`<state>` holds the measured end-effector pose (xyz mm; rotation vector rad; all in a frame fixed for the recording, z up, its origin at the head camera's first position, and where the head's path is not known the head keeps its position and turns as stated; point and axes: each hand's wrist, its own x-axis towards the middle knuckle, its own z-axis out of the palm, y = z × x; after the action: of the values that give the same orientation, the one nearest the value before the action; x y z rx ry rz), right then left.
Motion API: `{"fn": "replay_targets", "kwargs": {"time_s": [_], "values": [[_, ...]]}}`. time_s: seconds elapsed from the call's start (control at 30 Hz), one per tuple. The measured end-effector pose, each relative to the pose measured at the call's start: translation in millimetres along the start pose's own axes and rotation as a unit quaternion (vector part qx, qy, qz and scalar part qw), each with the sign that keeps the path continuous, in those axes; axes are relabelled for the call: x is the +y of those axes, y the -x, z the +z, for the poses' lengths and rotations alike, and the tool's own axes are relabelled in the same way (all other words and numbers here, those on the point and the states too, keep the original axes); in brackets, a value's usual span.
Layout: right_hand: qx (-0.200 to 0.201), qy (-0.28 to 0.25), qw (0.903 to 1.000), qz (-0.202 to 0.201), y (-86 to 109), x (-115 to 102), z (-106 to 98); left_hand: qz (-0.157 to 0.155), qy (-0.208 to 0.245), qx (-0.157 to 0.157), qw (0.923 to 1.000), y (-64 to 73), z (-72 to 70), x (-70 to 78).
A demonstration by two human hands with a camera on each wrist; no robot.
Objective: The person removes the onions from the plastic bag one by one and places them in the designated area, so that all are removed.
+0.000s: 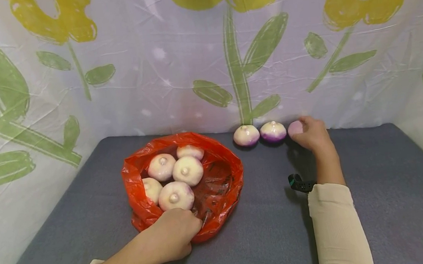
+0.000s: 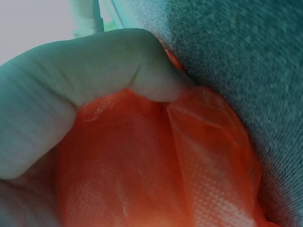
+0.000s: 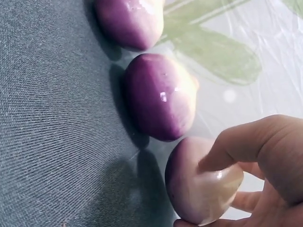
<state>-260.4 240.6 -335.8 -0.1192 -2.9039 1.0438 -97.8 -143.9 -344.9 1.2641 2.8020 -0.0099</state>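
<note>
My right hand (image 1: 314,134) holds a purple-and-white turnip (image 3: 201,184) between thumb and fingers at the table's back edge. Left of it stand two more turnips, the middle one (image 1: 273,132) and the far-left one (image 1: 246,136), in a row with their pale knobs up. My left hand (image 1: 173,233) grips the near rim of a red plastic bag (image 1: 227,215), its thumb (image 2: 151,71) over the plastic in the left wrist view. Wide open, the bag holds several turnips, including one (image 1: 175,196) close to the left hand.
The table (image 1: 266,228) has a dark grey cloth top. Behind it hangs a pale curtain (image 1: 135,97) printed with yellow flowers and green leaves, right at the back edge. A black strap (image 1: 300,183) sits by the right wrist.
</note>
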Motion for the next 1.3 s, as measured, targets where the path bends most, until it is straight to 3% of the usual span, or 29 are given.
{"fn": "replay_targets", "kwargs": {"time_s": [0.3,0.63,1.3], "values": [[0.004,0.015,0.9998,0.012,-0.3,3.4,0.6,0.001,0.0,0.005,1.0,-0.2,0.4,0.3],[0.021,-0.007,0.9993,0.029,4.0,2.5,-0.4,-0.002,0.003,0.003,1.0,-0.1,-0.6,0.3],[0.017,0.001,0.998,0.061,3.2,-1.9,-6.7,-0.003,-0.014,0.011,0.9998,0.8,1.1,1.7]]}}
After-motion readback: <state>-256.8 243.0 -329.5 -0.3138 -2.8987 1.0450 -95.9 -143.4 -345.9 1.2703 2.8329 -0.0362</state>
